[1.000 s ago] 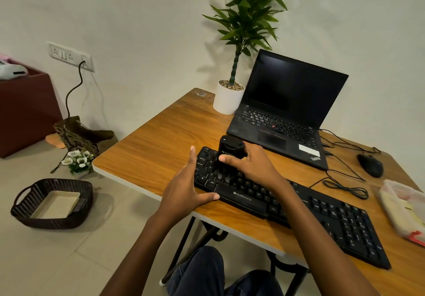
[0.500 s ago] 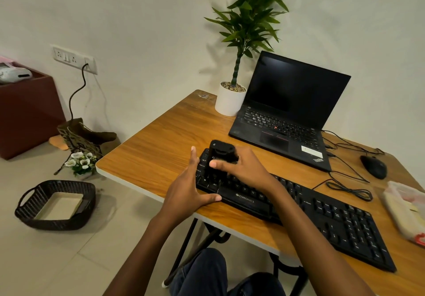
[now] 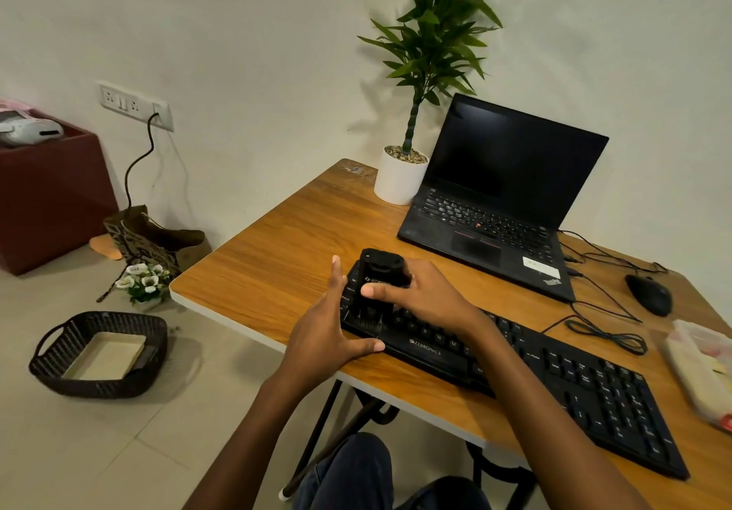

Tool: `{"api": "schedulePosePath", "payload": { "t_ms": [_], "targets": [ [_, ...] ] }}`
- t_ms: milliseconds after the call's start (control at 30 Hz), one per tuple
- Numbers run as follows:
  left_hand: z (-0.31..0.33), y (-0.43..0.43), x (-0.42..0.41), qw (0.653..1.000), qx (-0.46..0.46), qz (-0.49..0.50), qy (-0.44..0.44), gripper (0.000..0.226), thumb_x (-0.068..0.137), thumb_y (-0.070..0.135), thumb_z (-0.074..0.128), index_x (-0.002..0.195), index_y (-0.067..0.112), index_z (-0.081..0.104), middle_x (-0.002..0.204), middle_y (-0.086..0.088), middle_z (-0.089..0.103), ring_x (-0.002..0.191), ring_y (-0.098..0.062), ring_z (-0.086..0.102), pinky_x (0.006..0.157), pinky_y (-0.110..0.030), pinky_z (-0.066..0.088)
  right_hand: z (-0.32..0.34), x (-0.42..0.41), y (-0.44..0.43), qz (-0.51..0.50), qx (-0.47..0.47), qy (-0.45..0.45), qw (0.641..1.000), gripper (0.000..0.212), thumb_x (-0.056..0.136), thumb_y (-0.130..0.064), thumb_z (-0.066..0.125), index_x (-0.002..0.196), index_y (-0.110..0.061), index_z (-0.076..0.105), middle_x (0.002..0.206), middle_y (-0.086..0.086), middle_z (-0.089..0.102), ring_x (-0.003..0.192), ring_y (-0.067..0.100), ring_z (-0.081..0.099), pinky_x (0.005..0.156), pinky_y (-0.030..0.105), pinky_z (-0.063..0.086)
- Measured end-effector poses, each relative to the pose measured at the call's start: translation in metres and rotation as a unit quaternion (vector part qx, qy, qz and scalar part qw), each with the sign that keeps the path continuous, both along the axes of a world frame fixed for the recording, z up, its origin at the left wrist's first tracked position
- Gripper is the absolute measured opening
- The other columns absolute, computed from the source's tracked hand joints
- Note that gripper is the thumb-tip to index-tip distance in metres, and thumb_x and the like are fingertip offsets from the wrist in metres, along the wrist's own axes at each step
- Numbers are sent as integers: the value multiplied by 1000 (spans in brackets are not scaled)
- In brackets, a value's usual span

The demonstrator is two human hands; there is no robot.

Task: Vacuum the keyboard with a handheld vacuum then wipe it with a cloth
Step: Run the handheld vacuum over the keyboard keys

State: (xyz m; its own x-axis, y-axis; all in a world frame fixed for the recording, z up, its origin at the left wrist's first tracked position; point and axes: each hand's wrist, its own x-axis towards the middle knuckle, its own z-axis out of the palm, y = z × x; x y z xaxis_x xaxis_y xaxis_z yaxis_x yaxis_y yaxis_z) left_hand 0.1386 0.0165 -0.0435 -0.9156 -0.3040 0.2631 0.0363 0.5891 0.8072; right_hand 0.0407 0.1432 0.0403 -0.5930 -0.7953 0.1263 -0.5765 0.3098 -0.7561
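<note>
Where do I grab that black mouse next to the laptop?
Take the rounded black computer mouse by its two long sides, coming straight down from above. It lies flat on the wooden table with its domed back facing up, and nothing stands over it, so the top is the easy way in.

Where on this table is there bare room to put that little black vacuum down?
The wooden table has its widest bare patch at the left end, bordered by the white plant pot, black laptop and black keyboard. The right end is crowded: black mouse, coiled black cable, clear plastic pouch.
</note>
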Motion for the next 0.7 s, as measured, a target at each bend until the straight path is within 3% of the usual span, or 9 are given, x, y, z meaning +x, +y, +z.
{"api": "schedulePosePath", "payload": {
  "t_ms": [67,200,300,367,500,633,700],
  "targets": [
    [0,0,-1,1000,-3,1,-3,126,67,41,81,133,40,-26,150,9,33,132,-11,40,95,-18,35,0,-3,-2,-25,-1,38,999,29,80,-37,68,100,-17,65,94,-2,69,85,8,64,72,24,50],
    [0,-1,0,1000,-6,3,-2,127,66,42,81,133,41,-27,150,7,33,132,-12,40,98,-24,39,1,-3,-5,4,10,-2,1000,21,80,-34,69,94,-19,64,85,-5,68,76,4,64,62,17,47],
    [0,-1,0,1000,4,-1,-1,127,66,41,81,134,39,-26,150,9,32,132,-10,39,96,-19,36,1,-5,-4,-41,-10,25,999,21,80,-35,69,92,-19,63,86,-4,67,76,3,62,64,15,46],
    [0,-1,0,1000,4,0,0,127,66,41,81,134,39,-27,150,10,32,132,-11,39,95,-19,36,0,-5,-2,-15,-10,-5,1000,20,80,-32,69,95,-18,64,89,-1,68,79,5,64,64,16,48],
    [-1,-1,0,1000,3,-1,1,128,65,41,82,133,40,-27,151,8,31,133,-11,38,99,-21,36,1,-9,-1,-40,-13,13,999,26,80,-35,69,97,-16,64,92,0,69,83,8,65,71,24,51],
    [-1,-1,-1,1000,2,0,3,127,66,41,81,132,41,-28,151,10,31,133,-10,39,98,-21,37,-2,-4,-2,-7,-13,-41,999,18,81,-28,69,95,-21,62,88,-5,68,77,2,65,61,17,48],
    [-2,-1,-1,1000,-3,0,2,128,65,43,81,132,42,-28,152,10,30,133,-10,38,100,-24,38,-5,-4,-4,-37,-24,-4,999,22,80,-34,69,96,-20,62,90,-5,68,80,5,65,64,18,48]
  ]
}}
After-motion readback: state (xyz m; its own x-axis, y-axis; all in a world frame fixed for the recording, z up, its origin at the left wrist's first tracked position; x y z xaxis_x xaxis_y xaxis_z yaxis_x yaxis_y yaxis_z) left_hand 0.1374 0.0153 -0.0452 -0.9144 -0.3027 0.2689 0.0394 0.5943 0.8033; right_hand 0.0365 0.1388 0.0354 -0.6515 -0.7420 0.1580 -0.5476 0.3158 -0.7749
